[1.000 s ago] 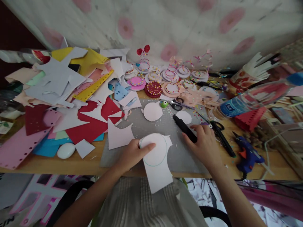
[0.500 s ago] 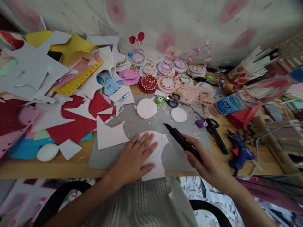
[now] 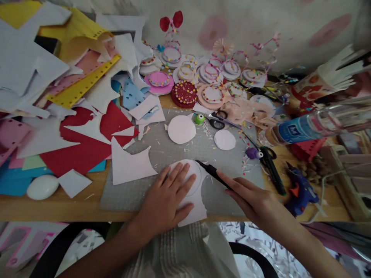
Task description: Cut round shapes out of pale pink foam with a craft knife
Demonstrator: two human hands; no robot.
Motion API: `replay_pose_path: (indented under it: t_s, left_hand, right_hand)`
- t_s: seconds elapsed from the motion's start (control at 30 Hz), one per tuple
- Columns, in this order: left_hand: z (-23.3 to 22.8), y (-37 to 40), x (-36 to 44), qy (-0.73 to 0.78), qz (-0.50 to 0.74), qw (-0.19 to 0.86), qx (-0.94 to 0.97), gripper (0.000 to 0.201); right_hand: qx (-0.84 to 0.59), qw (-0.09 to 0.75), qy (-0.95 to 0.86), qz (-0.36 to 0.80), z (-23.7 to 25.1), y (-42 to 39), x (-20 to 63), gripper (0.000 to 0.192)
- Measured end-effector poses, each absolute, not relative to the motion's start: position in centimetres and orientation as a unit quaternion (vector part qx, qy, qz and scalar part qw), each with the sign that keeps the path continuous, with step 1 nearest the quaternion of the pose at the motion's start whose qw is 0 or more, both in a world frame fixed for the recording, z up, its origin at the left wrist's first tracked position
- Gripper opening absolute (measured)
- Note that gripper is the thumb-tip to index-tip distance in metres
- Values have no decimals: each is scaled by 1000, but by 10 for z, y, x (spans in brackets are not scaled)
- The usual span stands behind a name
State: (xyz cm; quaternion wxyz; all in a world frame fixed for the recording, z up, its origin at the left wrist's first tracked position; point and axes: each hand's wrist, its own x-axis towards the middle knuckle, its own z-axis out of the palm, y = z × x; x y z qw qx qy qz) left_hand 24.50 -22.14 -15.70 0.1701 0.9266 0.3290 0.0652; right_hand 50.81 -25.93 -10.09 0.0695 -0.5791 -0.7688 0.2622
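Left hand [image 3: 162,200] flat on white sheet [image 3: 194,211], fingers [image 3: 187,186] slightly apart; right hand [image 3: 252,196] aslant, fingers closed around black knife [image 3: 213,172].

Near the front edge of the tan worktop [image 3: 72,210]: grey mat [image 3: 127,197], faintly gridded; white card [image 3: 195,210] with a thin curved line; black knife [image 3: 215,172]. Toward the right edge — blue glue gun [image 3: 303,195], orange trigger [image 3: 295,190]. Toward the left — red sheet [image 3: 78,156], dark-dotted yellow strip [image 3: 85,83].

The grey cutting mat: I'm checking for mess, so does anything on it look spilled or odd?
Yes: small white and coloured bits lie scattered beside the green figurine and the purple figurine, as if spilled. The white sheet under the left hand has a scooped right edge, probably cut rather than damaged.
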Motion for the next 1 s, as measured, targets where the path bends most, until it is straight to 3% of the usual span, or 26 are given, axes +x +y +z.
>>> replay_pose_path:
  t_s: [0.57,1.0]
  left_hand:
    - [-158,-220,246,331,66,175,925,62]
    - [-160,-223,248,349,85,175,917,64]
  right_hand:
    - [-591,20,-787,178,-91,-262,495,54]
    - [-596,-34,-798,79,-93,-280,475,71]
